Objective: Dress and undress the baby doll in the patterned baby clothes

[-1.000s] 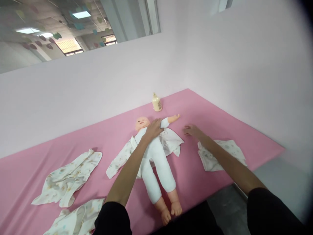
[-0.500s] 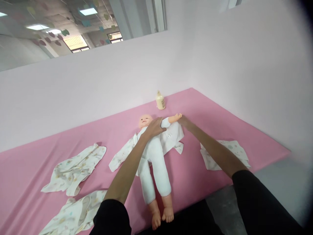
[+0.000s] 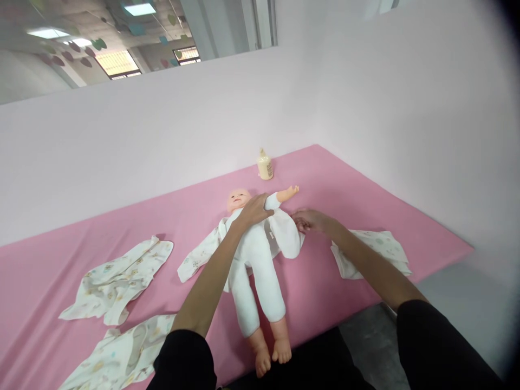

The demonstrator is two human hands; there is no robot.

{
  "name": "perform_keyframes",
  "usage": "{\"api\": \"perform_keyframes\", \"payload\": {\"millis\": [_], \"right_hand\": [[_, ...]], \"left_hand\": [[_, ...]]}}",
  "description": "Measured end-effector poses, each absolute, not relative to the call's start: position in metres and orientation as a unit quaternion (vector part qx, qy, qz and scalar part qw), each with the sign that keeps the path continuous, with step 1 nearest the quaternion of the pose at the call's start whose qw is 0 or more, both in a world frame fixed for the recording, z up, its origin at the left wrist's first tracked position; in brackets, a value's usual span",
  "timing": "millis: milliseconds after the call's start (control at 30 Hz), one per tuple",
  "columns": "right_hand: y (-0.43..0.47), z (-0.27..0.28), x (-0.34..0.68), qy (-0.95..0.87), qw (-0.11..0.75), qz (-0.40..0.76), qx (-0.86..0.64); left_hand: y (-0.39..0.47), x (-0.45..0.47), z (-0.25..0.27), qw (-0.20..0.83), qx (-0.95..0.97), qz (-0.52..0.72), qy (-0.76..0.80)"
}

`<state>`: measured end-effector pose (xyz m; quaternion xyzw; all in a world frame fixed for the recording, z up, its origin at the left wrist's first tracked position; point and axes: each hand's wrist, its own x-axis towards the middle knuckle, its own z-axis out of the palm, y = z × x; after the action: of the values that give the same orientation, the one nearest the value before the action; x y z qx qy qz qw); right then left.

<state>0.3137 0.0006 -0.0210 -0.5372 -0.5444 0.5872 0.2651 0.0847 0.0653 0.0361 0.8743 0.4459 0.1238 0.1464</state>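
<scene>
A baby doll (image 3: 258, 252) in a white bodysuit lies on its back, head away from me and feet near the front edge. My left hand (image 3: 255, 212) lies over its chest and shoulder, fingers around its upper arm, which points out to the right. Under the doll spreads a white baby shirt (image 3: 285, 234); its patterned sleeve at the left lies around or over the doll's other arm, I cannot tell which. My right hand (image 3: 311, 221) pinches the shirt's right-hand edge, below the doll's raised hand. The right fingertips are partly hidden.
A pink-covered table (image 3: 325, 187) carries everything, with white walls behind and to the right. A cream pump bottle (image 3: 265, 167) stands behind the doll. Patterned baby garments lie at left (image 3: 117, 279) and front left (image 3: 122, 355). Another folded garment (image 3: 379, 246) lies partly under my right forearm.
My right hand has moved down from beside the doll's hand to the shirt's edge. The shirt's right part has shifted and folded over. My left hand stays on the doll.
</scene>
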Motion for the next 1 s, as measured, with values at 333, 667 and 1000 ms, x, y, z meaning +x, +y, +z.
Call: {"api": "perform_keyframes", "payload": {"millis": [333, 667, 1000], "right_hand": [[0.004, -0.031, 0.299, -0.690, 0.085, 0.457, -0.555], [0.082, 0.011, 0.374, -0.677, 0.122, 0.131, -0.714], [0.078, -0.032, 0.315, -0.695, 0.189, 0.069, -0.690]], "left_hand": [[0.064, 0.085, 0.037, 0.156, 0.872, 0.134, 0.444], [0.061, 0.085, 0.042, 0.170, 0.877, 0.137, 0.428], [0.060, 0.090, 0.043, 0.148, 0.886, 0.114, 0.425]]}}
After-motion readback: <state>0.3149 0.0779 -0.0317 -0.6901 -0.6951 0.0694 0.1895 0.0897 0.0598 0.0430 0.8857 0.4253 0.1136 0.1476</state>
